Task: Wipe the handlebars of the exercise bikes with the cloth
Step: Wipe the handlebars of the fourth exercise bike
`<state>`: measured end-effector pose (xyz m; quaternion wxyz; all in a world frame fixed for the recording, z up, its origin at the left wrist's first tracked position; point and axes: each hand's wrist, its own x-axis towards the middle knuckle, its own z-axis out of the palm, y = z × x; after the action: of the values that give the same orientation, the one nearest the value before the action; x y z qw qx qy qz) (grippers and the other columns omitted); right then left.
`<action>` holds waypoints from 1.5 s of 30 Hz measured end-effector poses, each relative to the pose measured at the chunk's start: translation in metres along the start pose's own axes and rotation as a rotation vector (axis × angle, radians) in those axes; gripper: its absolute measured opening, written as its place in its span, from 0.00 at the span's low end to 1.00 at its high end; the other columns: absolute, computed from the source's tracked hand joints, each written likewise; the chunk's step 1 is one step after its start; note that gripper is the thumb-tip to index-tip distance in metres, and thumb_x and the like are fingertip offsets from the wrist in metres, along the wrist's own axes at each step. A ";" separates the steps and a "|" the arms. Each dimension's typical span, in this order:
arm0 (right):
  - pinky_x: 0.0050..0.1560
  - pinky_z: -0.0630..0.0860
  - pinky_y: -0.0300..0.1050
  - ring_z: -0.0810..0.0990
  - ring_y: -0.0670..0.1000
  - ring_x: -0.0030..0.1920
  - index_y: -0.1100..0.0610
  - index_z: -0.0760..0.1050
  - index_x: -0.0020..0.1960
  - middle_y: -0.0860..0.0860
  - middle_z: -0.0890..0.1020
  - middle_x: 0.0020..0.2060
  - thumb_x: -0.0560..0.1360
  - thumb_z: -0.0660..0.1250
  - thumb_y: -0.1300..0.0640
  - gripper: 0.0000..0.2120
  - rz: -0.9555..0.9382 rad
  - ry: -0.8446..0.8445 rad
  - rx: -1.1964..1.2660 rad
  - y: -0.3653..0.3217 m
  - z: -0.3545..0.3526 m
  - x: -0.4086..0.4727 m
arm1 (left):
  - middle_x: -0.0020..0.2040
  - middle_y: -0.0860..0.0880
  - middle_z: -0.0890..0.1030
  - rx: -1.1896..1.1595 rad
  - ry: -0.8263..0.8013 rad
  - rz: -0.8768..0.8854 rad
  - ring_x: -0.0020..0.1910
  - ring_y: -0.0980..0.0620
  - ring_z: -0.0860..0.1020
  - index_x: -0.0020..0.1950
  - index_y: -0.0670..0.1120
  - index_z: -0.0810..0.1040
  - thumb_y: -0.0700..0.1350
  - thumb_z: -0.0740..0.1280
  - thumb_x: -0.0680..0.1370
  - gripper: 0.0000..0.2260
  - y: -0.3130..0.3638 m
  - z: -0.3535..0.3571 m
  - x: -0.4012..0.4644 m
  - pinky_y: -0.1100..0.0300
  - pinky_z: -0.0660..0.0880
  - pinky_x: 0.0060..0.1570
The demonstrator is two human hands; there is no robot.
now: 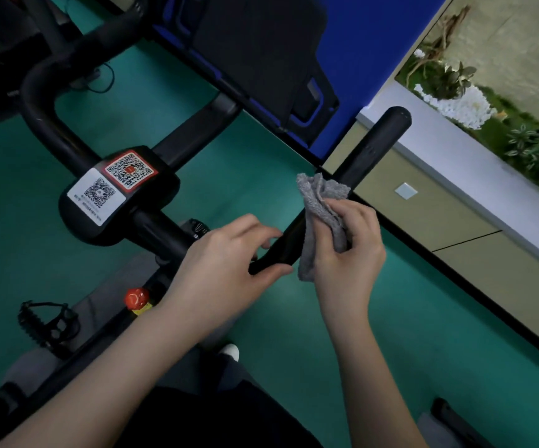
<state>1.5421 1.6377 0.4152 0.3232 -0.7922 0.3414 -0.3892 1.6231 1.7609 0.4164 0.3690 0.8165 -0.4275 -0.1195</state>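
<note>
Now right hand [347,250] presses cloth [321,215] to handlebar [371,150]; left hand [226,263] grips bar.

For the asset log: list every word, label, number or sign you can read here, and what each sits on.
No text can be quoted as it reads.
White sticker on the handlebar centre block: QR code, small print beneath too blurred to read.
Red sticker on the same block: QR code only, no legible words.
Red knob: nothing readable.

The floor [261,176] is teal-green and smooth. The bike [122,195] stands on it, its grey frame running down toward the lower left. A white shoe tip [231,350] rests on it below the hands. A black cable [101,77] lies on it at upper left.
</note>
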 end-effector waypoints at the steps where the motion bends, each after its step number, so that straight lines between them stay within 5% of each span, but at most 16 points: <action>1: 0.54 0.70 0.30 0.77 0.44 0.48 0.61 0.82 0.48 0.49 0.78 0.46 0.70 0.71 0.70 0.09 -0.026 -0.020 -0.035 -0.003 -0.001 0.003 | 0.44 0.58 0.76 0.002 -0.006 0.006 0.40 0.55 0.77 0.54 0.52 0.79 0.61 0.66 0.69 0.19 -0.001 -0.001 0.000 0.58 0.75 0.42; 5: 0.49 0.73 0.34 0.81 0.47 0.44 0.57 0.84 0.47 0.50 0.84 0.42 0.68 0.74 0.64 0.08 -0.145 -0.250 -0.232 -0.024 -0.005 0.018 | 0.42 0.55 0.78 0.011 0.005 0.049 0.42 0.53 0.78 0.51 0.49 0.81 0.58 0.70 0.68 0.18 -0.005 -0.003 0.000 0.59 0.72 0.42; 14: 0.45 0.79 0.49 0.80 0.56 0.44 0.51 0.82 0.41 0.55 0.83 0.39 0.66 0.73 0.58 0.04 -0.037 -0.885 -0.697 -0.058 0.025 0.063 | 0.41 0.55 0.80 -0.047 0.007 0.004 0.43 0.51 0.77 0.45 0.49 0.81 0.58 0.74 0.66 0.15 -0.008 -0.008 0.004 0.59 0.70 0.40; 20: 0.40 0.75 0.47 0.78 0.59 0.42 0.56 0.80 0.42 0.57 0.81 0.38 0.69 0.71 0.57 0.04 -0.105 -0.749 -0.710 -0.046 0.025 0.069 | 0.41 0.55 0.79 -0.084 0.004 -0.031 0.43 0.53 0.76 0.46 0.50 0.80 0.57 0.73 0.69 0.13 -0.007 -0.006 0.006 0.56 0.73 0.41; 26: 0.39 0.71 0.42 0.79 0.56 0.41 0.59 0.81 0.45 0.53 0.81 0.36 0.70 0.71 0.62 0.05 -0.105 -0.414 -0.673 -0.036 0.012 0.087 | 0.43 0.56 0.78 -0.090 -0.022 -0.034 0.45 0.55 0.75 0.49 0.53 0.80 0.59 0.70 0.70 0.14 -0.009 -0.007 0.008 0.56 0.73 0.43; 31: 0.42 0.78 0.48 0.82 0.54 0.40 0.58 0.83 0.45 0.53 0.85 0.39 0.68 0.75 0.59 0.06 -0.101 -0.468 -0.588 -0.038 0.013 0.072 | 0.45 0.55 0.78 -0.068 -0.050 -0.009 0.47 0.54 0.74 0.54 0.54 0.79 0.61 0.68 0.71 0.16 -0.008 -0.005 0.013 0.59 0.68 0.44; 36: 0.38 0.75 0.45 0.80 0.56 0.38 0.58 0.82 0.42 0.54 0.83 0.35 0.68 0.73 0.61 0.03 -0.149 -0.498 -0.641 -0.034 0.016 0.077 | 0.45 0.56 0.77 -0.070 -0.072 0.004 0.47 0.55 0.74 0.55 0.54 0.78 0.61 0.68 0.71 0.17 -0.007 -0.003 0.025 0.61 0.64 0.41; 41: 0.44 0.68 0.44 0.76 0.59 0.48 0.62 0.81 0.49 0.58 0.83 0.42 0.70 0.69 0.65 0.08 -0.223 -0.298 -0.728 -0.020 0.015 0.091 | 0.48 0.57 0.77 -0.069 -0.115 0.025 0.47 0.56 0.76 0.57 0.54 0.78 0.62 0.68 0.71 0.19 -0.008 0.001 0.035 0.62 0.66 0.41; 45: 0.45 0.64 0.35 0.77 0.59 0.46 0.64 0.81 0.49 0.57 0.82 0.41 0.69 0.70 0.70 0.09 -0.290 -0.117 -0.615 -0.013 0.010 0.079 | 0.52 0.57 0.77 -0.065 -0.148 0.040 0.47 0.55 0.76 0.60 0.54 0.76 0.62 0.66 0.72 0.20 -0.009 0.003 0.044 0.59 0.73 0.43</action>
<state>1.5909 1.5854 0.4518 0.0298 -0.9137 0.3075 -0.2641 1.6536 1.7286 0.4134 0.3649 0.7843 -0.4660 -0.1858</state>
